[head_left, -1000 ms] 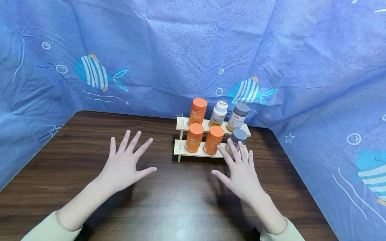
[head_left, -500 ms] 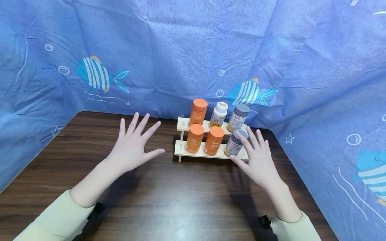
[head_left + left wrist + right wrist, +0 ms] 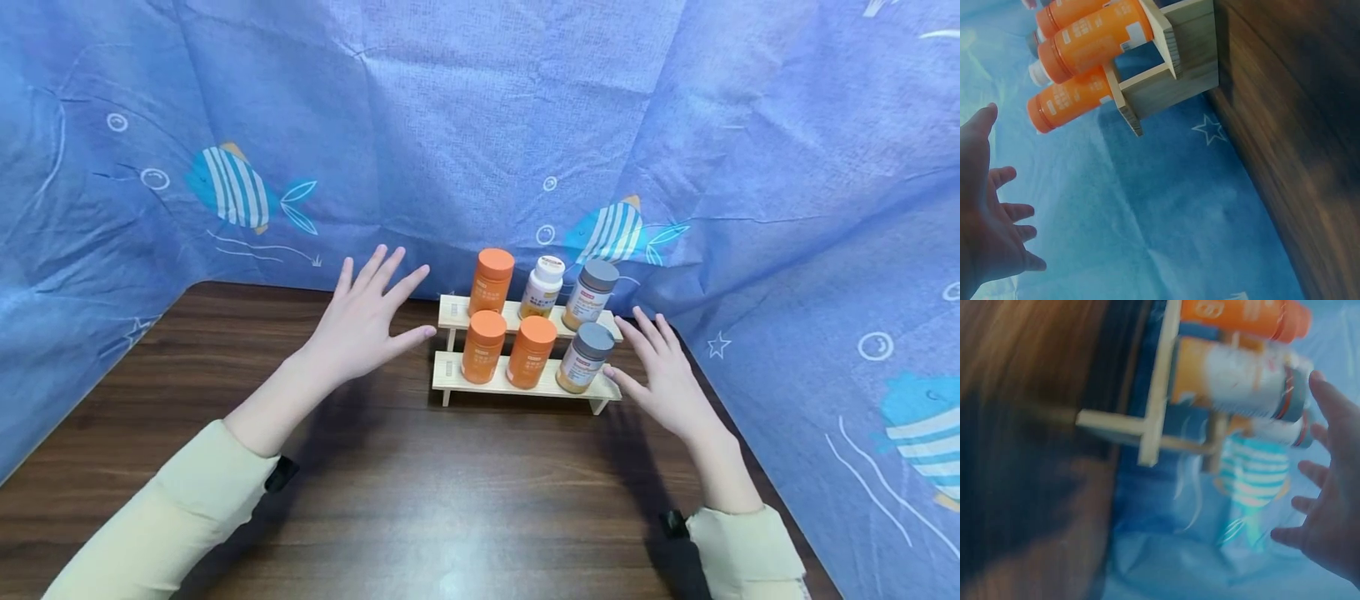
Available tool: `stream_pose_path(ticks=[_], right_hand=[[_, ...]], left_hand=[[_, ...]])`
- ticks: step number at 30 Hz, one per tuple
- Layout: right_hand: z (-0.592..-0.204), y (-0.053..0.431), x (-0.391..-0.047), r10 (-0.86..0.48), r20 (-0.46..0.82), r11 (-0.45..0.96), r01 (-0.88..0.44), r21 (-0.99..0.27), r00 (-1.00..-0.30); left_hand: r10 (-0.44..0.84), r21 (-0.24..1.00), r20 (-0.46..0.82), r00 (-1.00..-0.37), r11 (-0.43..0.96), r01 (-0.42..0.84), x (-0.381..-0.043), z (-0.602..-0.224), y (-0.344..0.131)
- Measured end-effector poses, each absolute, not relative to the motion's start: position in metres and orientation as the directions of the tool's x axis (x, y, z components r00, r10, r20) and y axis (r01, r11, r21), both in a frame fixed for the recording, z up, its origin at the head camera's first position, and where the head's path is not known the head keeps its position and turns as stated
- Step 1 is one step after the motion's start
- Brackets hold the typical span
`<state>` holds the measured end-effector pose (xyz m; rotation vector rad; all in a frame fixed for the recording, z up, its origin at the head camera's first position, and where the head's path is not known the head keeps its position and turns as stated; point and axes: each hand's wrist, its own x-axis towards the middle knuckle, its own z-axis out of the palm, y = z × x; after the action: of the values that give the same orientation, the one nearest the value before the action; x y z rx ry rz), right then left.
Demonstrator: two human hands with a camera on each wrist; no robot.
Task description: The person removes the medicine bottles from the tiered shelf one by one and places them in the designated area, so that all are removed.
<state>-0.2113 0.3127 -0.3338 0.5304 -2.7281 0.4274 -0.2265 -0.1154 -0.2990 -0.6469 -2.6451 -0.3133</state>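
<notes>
A two-tier wooden rack [image 3: 448, 369] carries several bottles. On its upper tier stand an orange bottle [image 3: 491, 283], a white bottle [image 3: 542, 289] and a grey-capped bottle [image 3: 590, 296]. The lower tier bears two more orange bottles [image 3: 483, 348] [image 3: 531, 353] and another grey-capped bottle [image 3: 582, 360]. My left hand [image 3: 358, 321] hovers left of the rack with its fingers spread, apart from the bottles. To the right of the rack my right hand [image 3: 667, 379] is held with fingers extended. Its thumb is close to the lower grey-capped bottle; whether they touch I cannot tell.
The dark wooden table [image 3: 420, 500] extends in front of the rack. A blue cloth [image 3: 465, 125] printed with fish hangs behind it and along both sides. The right wrist view is blurred.
My left hand has moved forward and right, closer to the rack. My right hand has moved right, from in front of the lower grey-capped bottle to beside the rack. The bottles stay put.
</notes>
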Motion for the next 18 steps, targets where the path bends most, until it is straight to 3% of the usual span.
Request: stream_pose_path(ticks=[12,18], right_hand=[[-0.372,0.345,-0.232,-0.384,0.341,0.797,-0.494,-0.347,-0.858],[-0.386,0.352,-0.237,-0.369,0.343,0.784,-0.487,-0.385,-0.864]], left_hand=[[0.424,0.109,0.462,-0.779,0.845,0.524,-0.262,-0.291,-0.091],[0.421,0.171,0.472,-0.775,0.818,0.549,-0.280,-0.290,-0.074]])
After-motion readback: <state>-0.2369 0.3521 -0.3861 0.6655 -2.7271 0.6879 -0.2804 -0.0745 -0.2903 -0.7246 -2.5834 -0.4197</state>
